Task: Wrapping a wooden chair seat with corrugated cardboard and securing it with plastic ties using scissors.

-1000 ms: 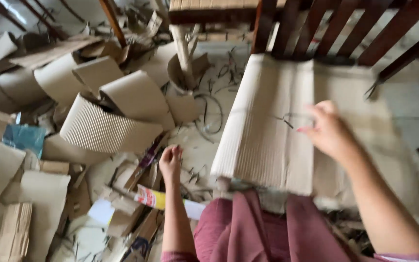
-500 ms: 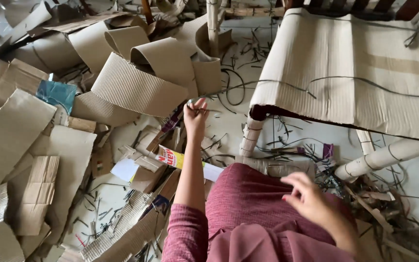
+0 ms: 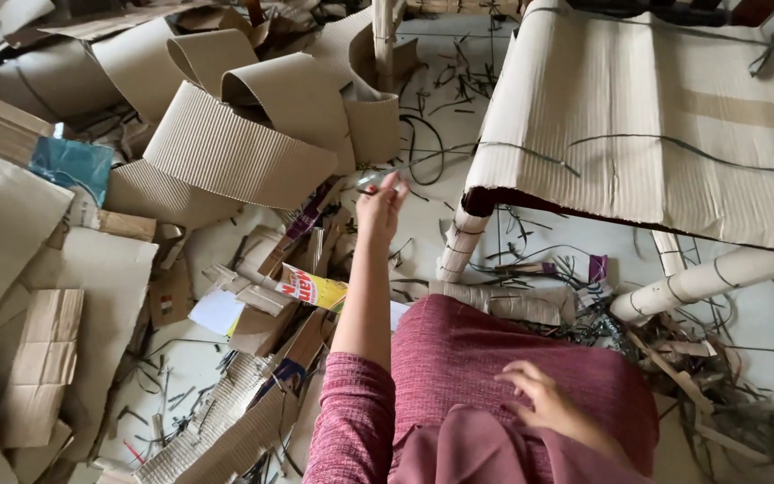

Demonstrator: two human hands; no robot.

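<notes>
The left hand [image 3: 382,199] is stretched out away from the body, its fingers pinched shut on the near end of a thin dark strand of cord or wire [image 3: 530,154]. From that grip the strand runs right and slightly far, up over the edge of the pale ribbed corrugated cardboard sheet [image 3: 638,108] that wraps the seat of a wooden chair, and on across it. The right hand [image 3: 544,399] lies low and near on the dark red fabric over the lap [image 3: 468,358], fingers loosely curled and released, holding nothing.

Left of the pinching hand lies a heap of curled brown corrugated cardboard pieces [image 3: 235,143], with a yellow-and-red printed carton [image 3: 311,289] just near the forearm. Below the seat stands a chair leg wrapped in white paper [image 3: 460,242], amid short dark offcuts on the floor.

This looks like the binding step: drawing the strand taut over the wrapping. The next move likely calls for steady tension and the free hand to secure it.
</notes>
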